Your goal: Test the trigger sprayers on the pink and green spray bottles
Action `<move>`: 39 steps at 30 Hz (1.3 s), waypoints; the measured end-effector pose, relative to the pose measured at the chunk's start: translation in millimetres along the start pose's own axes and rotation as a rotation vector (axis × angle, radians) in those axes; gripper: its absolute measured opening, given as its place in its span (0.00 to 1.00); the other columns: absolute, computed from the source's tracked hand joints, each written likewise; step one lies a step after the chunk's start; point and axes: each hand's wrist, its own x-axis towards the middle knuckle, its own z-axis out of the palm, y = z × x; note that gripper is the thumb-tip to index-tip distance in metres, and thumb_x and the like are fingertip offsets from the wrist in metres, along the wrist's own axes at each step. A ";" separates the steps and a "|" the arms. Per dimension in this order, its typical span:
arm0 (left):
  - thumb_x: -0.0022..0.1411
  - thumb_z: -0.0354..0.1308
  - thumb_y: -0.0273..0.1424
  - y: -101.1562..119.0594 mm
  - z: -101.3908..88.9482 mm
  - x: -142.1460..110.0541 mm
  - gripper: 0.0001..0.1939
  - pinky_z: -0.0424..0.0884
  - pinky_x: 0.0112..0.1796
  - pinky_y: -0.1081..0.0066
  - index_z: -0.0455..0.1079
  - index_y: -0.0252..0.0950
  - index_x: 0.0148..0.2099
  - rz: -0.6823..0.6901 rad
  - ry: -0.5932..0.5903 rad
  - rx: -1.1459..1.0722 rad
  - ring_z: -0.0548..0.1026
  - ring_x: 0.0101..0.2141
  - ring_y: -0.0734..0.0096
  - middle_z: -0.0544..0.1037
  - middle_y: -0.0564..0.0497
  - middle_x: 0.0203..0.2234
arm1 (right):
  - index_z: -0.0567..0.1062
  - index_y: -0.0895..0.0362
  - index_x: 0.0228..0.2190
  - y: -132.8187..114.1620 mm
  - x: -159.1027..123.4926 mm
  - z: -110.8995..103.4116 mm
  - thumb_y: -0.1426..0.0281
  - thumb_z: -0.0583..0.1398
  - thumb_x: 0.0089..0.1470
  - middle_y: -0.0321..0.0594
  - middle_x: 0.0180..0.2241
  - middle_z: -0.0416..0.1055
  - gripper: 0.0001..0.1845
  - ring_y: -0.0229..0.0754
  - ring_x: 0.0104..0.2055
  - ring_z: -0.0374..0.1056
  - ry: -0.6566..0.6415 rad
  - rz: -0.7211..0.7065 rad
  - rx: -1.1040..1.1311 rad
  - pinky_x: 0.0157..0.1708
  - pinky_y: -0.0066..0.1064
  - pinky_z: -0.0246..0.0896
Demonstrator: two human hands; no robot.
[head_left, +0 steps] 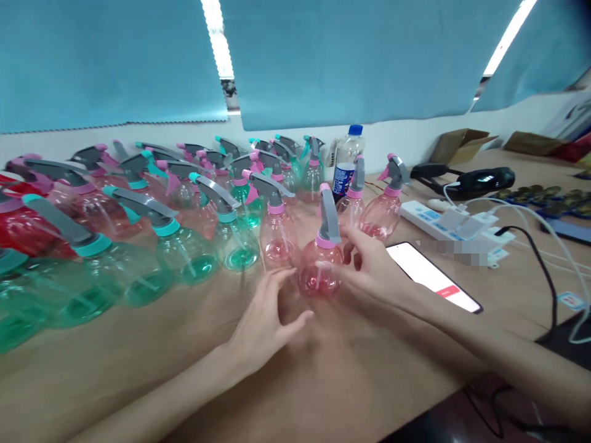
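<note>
A clear pink spray bottle [316, 284] with a grey and pink trigger head stands upright on the brown table, just ahead of me. My right hand [369, 264] grips it from the right, with fingers behind the body and the thumb across its front. To its left, my left hand [272, 307] is open, thumb and fingers apart and nothing between them; its fingertips come close to the bottle's lower side. Another pink spray bottle [278, 237] stands just beyond my left fingertips, with a green spray bottle [236, 243] beside it.
Several more green and pink spray bottles [187, 255] crowd the left and back. A blue-capped drink bottle [354, 147] stands by the wall. On the right lie a lit phone [429, 275], a white power strip [427, 216] with cables, and a black device [484, 179].
</note>
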 end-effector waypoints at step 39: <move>0.61 0.60 0.38 4.0 -2.5 1.0 0.29 0.67 0.54 0.49 0.57 0.38 0.61 0.154 -0.195 0.103 0.69 0.56 0.51 0.69 0.40 0.56 | 0.72 0.51 0.33 -33.1 1.8 4.6 0.75 0.57 0.42 0.32 0.27 0.72 0.13 0.44 0.30 0.71 -0.105 0.154 0.486 0.30 0.37 0.69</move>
